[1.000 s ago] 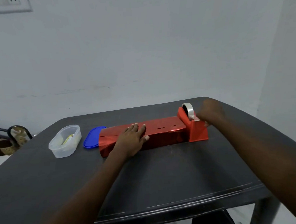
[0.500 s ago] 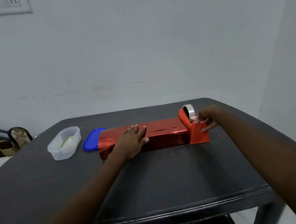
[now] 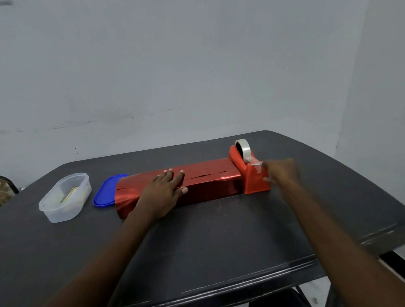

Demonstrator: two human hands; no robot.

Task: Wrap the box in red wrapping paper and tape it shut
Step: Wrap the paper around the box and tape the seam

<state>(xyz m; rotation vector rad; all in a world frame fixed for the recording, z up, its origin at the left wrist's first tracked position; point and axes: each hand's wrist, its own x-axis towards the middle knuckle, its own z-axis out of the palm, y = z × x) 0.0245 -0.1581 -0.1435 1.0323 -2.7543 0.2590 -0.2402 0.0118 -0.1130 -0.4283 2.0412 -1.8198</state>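
Now, from the head view, our left hand presses flat-fingered on the red-wrapped box at table centre; our blurred right hand, grip unreadable, is at the tape dispenser at three o'clock. We judge taping's underway; next needs a torn strip.

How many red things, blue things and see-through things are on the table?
Red: 2, the wrapped box and the tape dispenser
Blue: 1, the lid
See-through: 1, the plastic tub
Total: 4
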